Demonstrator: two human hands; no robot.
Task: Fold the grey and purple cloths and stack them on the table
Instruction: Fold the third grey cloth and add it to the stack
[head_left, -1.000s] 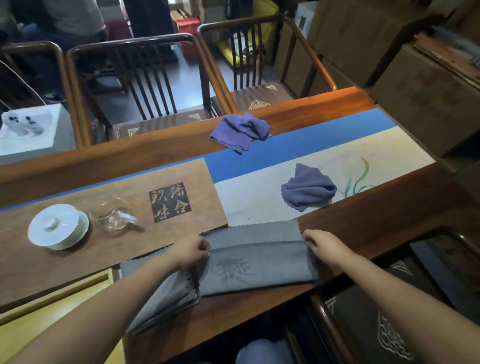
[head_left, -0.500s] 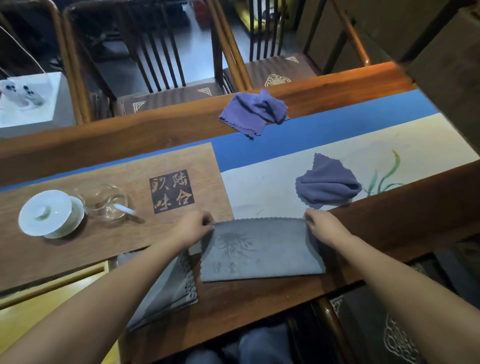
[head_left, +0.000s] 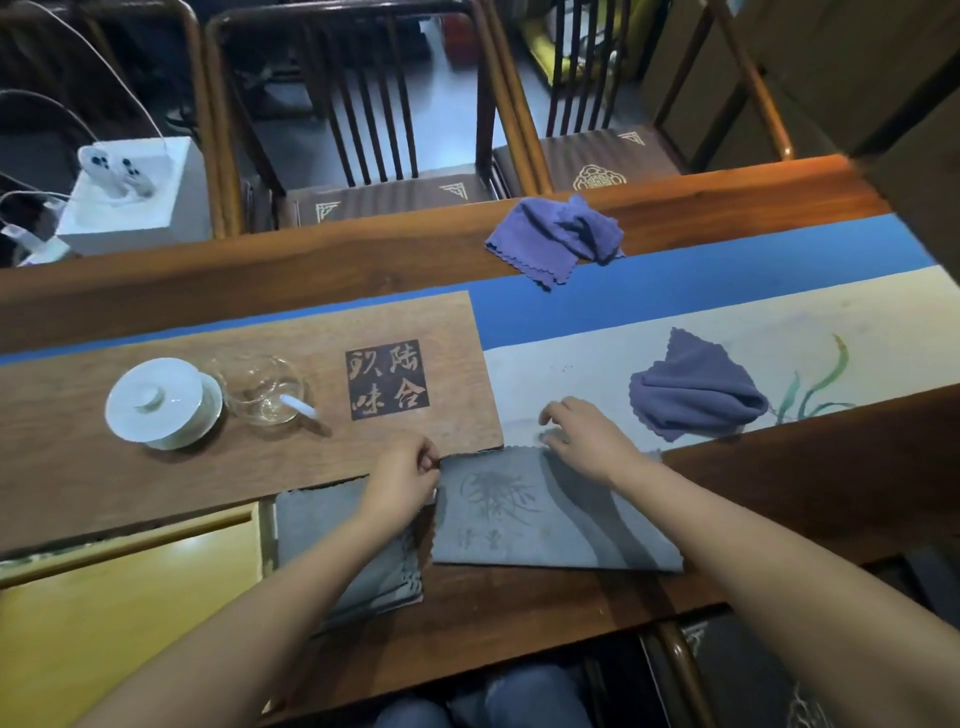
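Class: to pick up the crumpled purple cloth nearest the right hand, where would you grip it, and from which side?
Pinch the scalloped corner that points away from you on the purple cloth, coming from above. It lies flat and free, whereas the rolled bulk nearer you would probably bunch between the fingers.

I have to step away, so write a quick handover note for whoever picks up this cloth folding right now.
Left hand pinches the far left corner of the folded grey cloth. Right hand is open, fingers resting at that cloth's far edge.
A second grey cloth lies folded just left of it, partly under the left arm.
Two purple cloths are crumpled and unfolded: one on the painted runner, one near the table's far edge.
Left: finish the grey one, stack the greys, fold and stack both purples.
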